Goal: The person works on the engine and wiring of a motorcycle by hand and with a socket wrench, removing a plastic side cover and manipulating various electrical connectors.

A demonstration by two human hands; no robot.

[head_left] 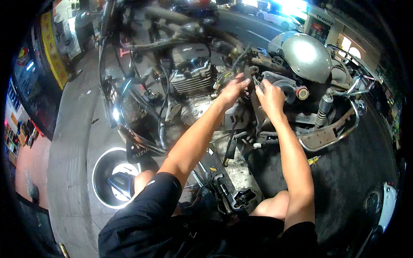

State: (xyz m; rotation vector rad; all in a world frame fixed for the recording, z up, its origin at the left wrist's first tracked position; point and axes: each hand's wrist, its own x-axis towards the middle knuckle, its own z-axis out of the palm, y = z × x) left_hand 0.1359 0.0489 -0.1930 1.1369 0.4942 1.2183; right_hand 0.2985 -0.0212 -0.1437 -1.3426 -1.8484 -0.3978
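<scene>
A partly stripped motorcycle stands in front of me, its finned engine cylinder (192, 80) and silver crankcase (198, 112) exposed. Both my hands meet at the dark frame area just right of the engine. My left hand (232, 91) has its thumb stretched toward the right hand and its fingers curled by cables and a dark upright part (253, 101). Close beside it, my right hand (272, 98) is closed, fingertips pinched together on something small that I cannot make out. A round red-and-cream ended part (302, 92) sits to the right of that hand.
A silver helmet-like dome (306, 56) rests over the rear, above a coil shock absorber (325, 109). Lower left, a metal basin (97, 182) holds a dark glossy panel (123, 184). Tools (223, 198) and a black part (244, 198) lie between my knees. A road runs behind.
</scene>
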